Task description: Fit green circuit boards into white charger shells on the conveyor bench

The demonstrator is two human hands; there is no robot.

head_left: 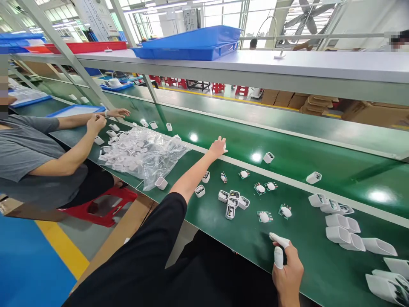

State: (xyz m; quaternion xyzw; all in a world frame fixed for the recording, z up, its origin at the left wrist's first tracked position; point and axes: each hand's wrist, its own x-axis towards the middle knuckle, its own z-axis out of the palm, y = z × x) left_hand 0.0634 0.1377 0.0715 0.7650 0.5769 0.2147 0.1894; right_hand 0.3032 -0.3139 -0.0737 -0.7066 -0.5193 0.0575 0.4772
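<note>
My left hand [218,147] reaches out over the pale edge strip of the green belt, its fingers bent together. Something white shows at its fingertips; whether it is a finger cover or a held part I cannot tell. Low over the bench, my right hand [289,266] holds nothing, its thumb and forefinger apart in white covers. Ahead of it lie small circuit boards with white round tops, one a green board [264,217] and another board [285,211]. White housings [233,202] with parts inside stand clustered between my arms. A small loose component [223,177] lies nearby.
More white housings [338,234] stand in groups at right. Two housings [269,157] sit apart on the belt [297,155]. A clear plastic bag [159,149] with many white parts lies at left, beside a co-worker's arm [68,153]. Blue trays [191,42] rest on the overhead shelf.
</note>
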